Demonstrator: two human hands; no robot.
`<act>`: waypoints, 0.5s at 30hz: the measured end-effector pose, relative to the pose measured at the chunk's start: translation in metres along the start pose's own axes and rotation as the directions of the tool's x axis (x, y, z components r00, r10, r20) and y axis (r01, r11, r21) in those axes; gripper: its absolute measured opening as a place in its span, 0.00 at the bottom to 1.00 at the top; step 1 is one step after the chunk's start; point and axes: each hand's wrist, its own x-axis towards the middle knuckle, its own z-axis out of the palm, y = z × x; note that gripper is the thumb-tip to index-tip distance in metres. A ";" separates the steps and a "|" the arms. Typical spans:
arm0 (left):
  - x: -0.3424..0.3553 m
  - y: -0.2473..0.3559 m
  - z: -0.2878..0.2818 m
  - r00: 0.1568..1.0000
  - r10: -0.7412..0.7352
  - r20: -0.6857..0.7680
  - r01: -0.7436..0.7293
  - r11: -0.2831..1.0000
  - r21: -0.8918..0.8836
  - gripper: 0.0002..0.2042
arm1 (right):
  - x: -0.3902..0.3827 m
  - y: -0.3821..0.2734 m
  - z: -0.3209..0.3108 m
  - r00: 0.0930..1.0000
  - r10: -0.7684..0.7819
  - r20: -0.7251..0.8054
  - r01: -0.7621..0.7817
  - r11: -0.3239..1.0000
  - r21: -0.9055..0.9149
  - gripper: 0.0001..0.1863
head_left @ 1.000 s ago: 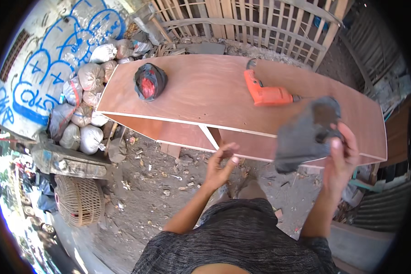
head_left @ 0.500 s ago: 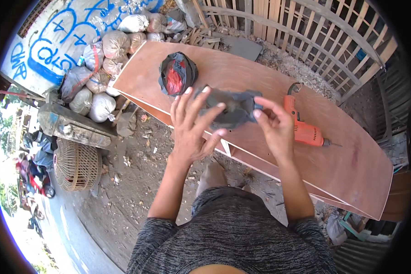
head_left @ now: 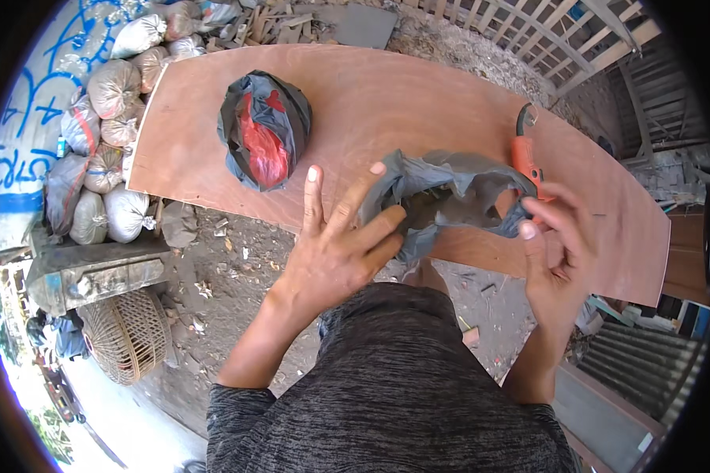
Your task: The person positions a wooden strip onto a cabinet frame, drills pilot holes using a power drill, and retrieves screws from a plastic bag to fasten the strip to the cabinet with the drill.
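Note:
A thin dark grey plastic bag (head_left: 450, 169) is stretched wide between my hands above the wooden board, its mouth facing up. My left hand (head_left: 335, 248) has its thumb and index finger at the bag's left edge, while other fingers stick out apart. At the right edge, my right hand (head_left: 560, 248) pinches the rim between thumb and fingers. What lies inside the bag is hard to make out. Behind it and my right hand, an orange power drill (head_left: 522, 158) rests on the board, partly hidden. A second dark bag (head_left: 293, 118) with red plastic (head_left: 262, 146) inside stands to the left.
The large reddish-brown plywood board (head_left: 355, 87) spans the space before me. Several tied sacks (head_left: 114, 87) are piled beyond its left end. A woven bamboo basket (head_left: 126, 339) lies at lower left. A slatted wooden fence (head_left: 528, 35) stands at far right.
The bag has moved right and closer, and its mouth is spread wider. My hands are further apart. The view has shifted, and the bag and right hand now cover much of the drill.

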 end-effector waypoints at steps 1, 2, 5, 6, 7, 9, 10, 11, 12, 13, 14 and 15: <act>-0.001 -0.003 0.002 1.000 0.013 -0.010 -0.014 1.000 -0.015 0.13 | 0.005 -0.014 0.004 1.000 0.009 0.002 -0.009 1.000 -0.010 0.12; -0.001 -0.004 0.003 1.000 0.016 -0.007 -0.016 1.000 -0.026 0.13 | 0.009 -0.028 0.008 0.996 -0.077 -0.040 0.076 0.996 -0.039 0.13; -0.004 -0.002 0.005 1.000 -0.013 0.011 0.014 0.996 -0.086 0.13 | 0.026 -0.043 0.027 0.956 -0.228 0.185 0.233 0.973 -0.002 0.13; -0.005 0.000 0.005 0.999 -0.029 0.015 0.030 0.997 -0.065 0.13 | 0.031 -0.041 0.033 0.911 -0.269 0.312 0.270 0.962 0.041 0.12; -0.005 0.003 0.005 0.998 -0.056 0.021 0.056 0.997 -0.045 0.12 | 0.038 -0.037 0.039 0.848 -0.300 0.437 0.288 0.953 0.095 0.12; -0.001 0.009 -0.001 0.985 -0.158 0.077 0.161 0.986 -0.034 0.13 | 0.040 -0.015 0.053 0.669 -0.128 0.732 0.352 0.922 -0.160 0.09; -0.002 0.012 -0.003 0.956 -0.258 0.137 0.262 0.965 -0.012 0.13 | 0.040 -0.006 0.059 0.663 -0.134 0.736 0.356 0.922 -0.153 0.09; -0.003 0.015 -0.005 0.943 -0.298 0.150 0.299 0.954 0.015 0.13 | 0.039 0.003 0.063 0.646 -0.002 0.763 0.357 0.885 -0.300 0.08; -0.004 0.019 -0.006 0.940 -0.307 0.151 0.308 0.951 0.020 0.13 | 0.037 0.011 0.065 0.628 0.132 0.767 0.363 0.823 -0.438 0.07; -0.004 0.024 -0.008 0.930 -0.333 0.153 0.332 0.943 0.028 0.13 | 0.033 0.017 0.067 0.621 0.119 0.774 0.373 0.824 -0.426 0.07; -0.004 0.030 -0.009 0.921 -0.358 0.156 0.357 0.934 0.037 0.13 | 0.029 0.023 0.068 0.668 0.066 0.741 0.396 0.812 -0.429 0.07; -0.002 0.037 -0.012 0.915 -0.368 0.166 0.370 0.929 0.022 0.12 | 0.026 0.028 0.070 0.710 0.010 0.704 0.417 0.799 -0.432 0.07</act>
